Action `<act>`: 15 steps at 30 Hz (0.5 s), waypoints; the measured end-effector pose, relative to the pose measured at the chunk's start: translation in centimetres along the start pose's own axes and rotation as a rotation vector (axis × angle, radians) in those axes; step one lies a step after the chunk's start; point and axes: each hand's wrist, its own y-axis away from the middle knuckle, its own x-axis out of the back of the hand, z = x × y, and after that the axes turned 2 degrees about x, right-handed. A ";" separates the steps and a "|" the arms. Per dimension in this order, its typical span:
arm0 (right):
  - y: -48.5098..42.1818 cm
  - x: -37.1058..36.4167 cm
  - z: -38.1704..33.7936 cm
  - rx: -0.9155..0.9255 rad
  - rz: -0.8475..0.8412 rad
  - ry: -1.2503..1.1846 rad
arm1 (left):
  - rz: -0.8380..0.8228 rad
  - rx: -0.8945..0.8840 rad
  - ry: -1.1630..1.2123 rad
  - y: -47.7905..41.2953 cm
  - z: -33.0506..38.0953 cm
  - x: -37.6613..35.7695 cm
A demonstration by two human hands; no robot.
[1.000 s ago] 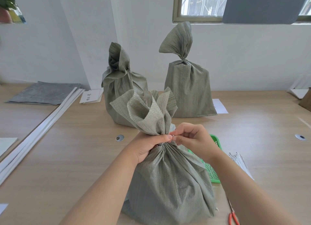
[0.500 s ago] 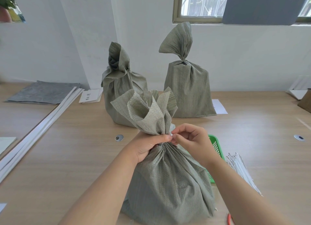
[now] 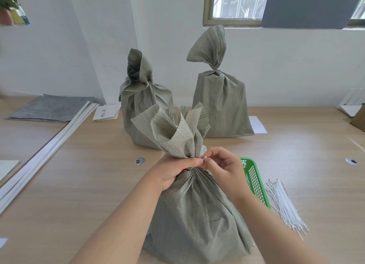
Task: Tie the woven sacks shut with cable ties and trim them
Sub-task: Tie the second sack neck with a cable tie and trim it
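Observation:
A grey-green woven sack [image 3: 197,220] stands on the table right in front of me, its mouth gathered into a ruffle. My left hand [image 3: 173,170] grips the gathered neck from the left. My right hand [image 3: 221,165] pinches a small white piece of cable tie [image 3: 205,158] at the neck, fingertip to fingertip with the left thumb. Most of the tie is hidden by fingers and cloth. Two more sacks stand behind: one [image 3: 144,105] at centre left and one [image 3: 221,97] at centre right, both cinched at the neck.
A green plastic basket [image 3: 254,180] sits just right of the near sack, partly hidden by my right wrist. A bundle of white cable ties [image 3: 284,204] lies beside it. White strips [image 3: 45,149] and a grey sheet [image 3: 51,109] lie at the left.
The view has shifted left and up, so the scissors at the bottom edge are out of frame. My right fingers have worked slightly at the neck; the left grip is unchanged.

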 end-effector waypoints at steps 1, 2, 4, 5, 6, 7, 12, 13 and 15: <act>0.0 0.0 0.0 -0.008 0.009 -0.006 | -0.004 -0.001 -0.004 0.0 0.0 0.0; -0.1 -0.1 -0.1 -0.016 0.015 -0.006 | -0.009 -0.002 -0.007 0.0 -0.1 0.1; -0.2 -0.1 -0.1 -0.028 0.019 0.004 | -0.020 0.008 -0.003 0.1 -0.2 0.3; -0.2 -0.1 -0.1 -0.032 0.018 0.013 | -0.025 0.015 0.002 0.1 -0.2 0.3; -0.2 -0.2 0.0 -0.033 0.015 0.021 | -0.029 0.019 0.005 0.0 -0.3 0.4; -0.2 -0.2 -0.1 -0.033 0.011 0.027 | -0.032 0.023 0.007 0.1 -0.3 0.4; -0.1 -0.2 -0.1 -0.036 -0.024 0.029 | -0.039 0.029 -0.018 0.1 -0.4 0.6; 0.0 -0.2 0.0 -0.041 -0.025 0.022 | -0.033 0.034 -0.012 0.0 -0.5 0.6; -0.1 -0.1 0.0 -0.049 -0.028 0.010 | -0.032 0.040 -0.003 0.1 -0.5 0.5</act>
